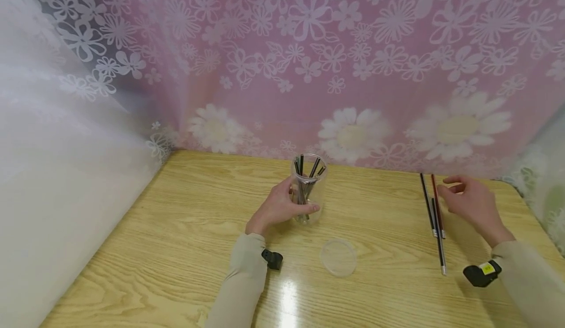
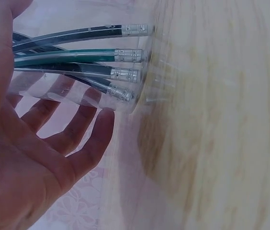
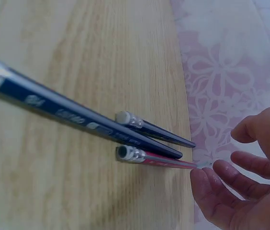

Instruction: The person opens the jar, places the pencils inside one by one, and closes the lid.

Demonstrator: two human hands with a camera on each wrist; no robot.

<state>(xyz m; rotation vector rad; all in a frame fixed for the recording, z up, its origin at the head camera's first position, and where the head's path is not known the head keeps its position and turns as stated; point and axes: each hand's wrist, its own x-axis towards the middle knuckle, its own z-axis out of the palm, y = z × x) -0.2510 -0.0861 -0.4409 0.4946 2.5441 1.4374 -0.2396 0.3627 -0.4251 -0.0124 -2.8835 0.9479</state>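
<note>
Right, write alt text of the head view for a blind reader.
A person's left hand holds a clear jar of pencils, while the right hand is close beside three loose pencils, one red, on a wooden table. A clear round lid lies between the hands, nearer the viewer; a pink flowered sheet hangs behind.

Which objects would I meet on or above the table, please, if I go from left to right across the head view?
Black left wrist camera, clear cup, round clear lid, loose pencils, black right wrist camera.
</note>
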